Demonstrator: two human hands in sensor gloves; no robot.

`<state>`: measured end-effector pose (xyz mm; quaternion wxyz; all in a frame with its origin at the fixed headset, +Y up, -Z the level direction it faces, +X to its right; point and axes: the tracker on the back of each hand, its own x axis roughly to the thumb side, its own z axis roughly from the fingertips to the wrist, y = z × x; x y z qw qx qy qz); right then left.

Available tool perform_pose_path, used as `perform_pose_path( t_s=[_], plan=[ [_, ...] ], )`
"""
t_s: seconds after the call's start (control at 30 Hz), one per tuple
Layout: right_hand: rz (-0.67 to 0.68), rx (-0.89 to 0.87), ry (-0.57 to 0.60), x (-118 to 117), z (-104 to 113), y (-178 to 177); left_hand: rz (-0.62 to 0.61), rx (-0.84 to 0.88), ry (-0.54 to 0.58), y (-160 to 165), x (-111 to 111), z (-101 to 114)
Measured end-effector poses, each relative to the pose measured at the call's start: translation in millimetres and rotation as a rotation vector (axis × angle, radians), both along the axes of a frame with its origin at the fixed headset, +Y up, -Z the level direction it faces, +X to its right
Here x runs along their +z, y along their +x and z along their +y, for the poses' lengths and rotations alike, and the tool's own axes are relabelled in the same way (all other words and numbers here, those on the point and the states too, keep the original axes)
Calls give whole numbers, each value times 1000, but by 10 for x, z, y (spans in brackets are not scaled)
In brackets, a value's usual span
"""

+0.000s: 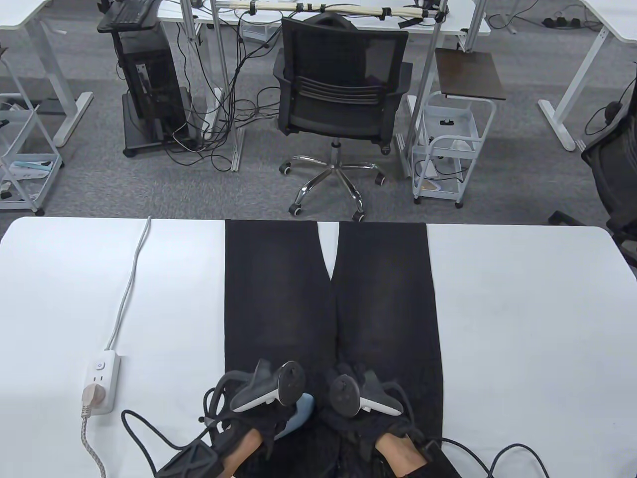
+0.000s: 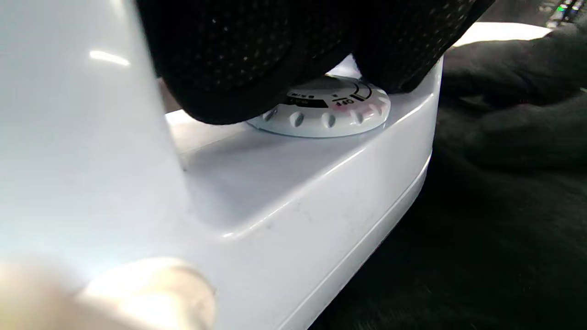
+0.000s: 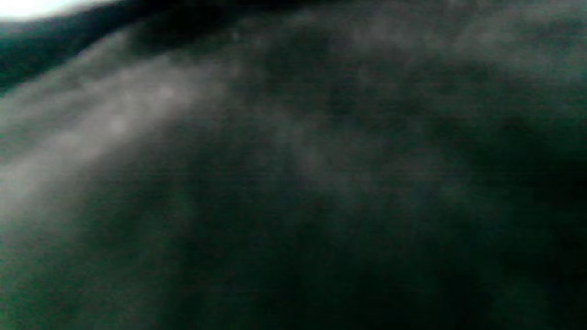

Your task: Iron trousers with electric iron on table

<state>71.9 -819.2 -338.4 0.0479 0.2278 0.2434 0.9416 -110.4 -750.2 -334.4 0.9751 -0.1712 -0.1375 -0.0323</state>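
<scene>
Black trousers (image 1: pixel 278 298) lie flat on the white table (image 1: pixel 522 323), legs pointing away from me. My left hand (image 1: pixel 264 398) grips a white and pale blue electric iron (image 1: pixel 302 409) that sits on the trousers near the waist end. In the left wrist view my gloved fingers (image 2: pixel 238 59) wrap over the iron's body (image 2: pixel 298 192) just above its temperature dial (image 2: pixel 339 114). My right hand (image 1: pixel 356 393) rests on the trousers just right of the iron. The right wrist view shows only dark, blurred trouser fabric (image 3: pixel 293 183) up close.
A white power strip (image 1: pixel 101 381) lies at the table's left with its grey cable (image 1: pixel 130 284) running to the far edge. A braided cord (image 1: pixel 89 438) is plugged into it. A black office chair (image 1: pixel 341 99) stands beyond the far edge.
</scene>
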Motion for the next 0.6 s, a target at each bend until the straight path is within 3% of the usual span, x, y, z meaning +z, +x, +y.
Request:
perform_pose_path(
  t_s=[0.2, 0.53, 0.6],
  plan=[
    [-2, 40, -19, 5, -8, -50, 80, -2, 20, -18, -457, 2],
    [6, 73, -32, 24, -4, -74, 267, -66, 74, -86, -1553, -10],
    [6, 77, -37, 28, -5, -75, 360, -46, 61, -185, -1776, -15]
  ],
)
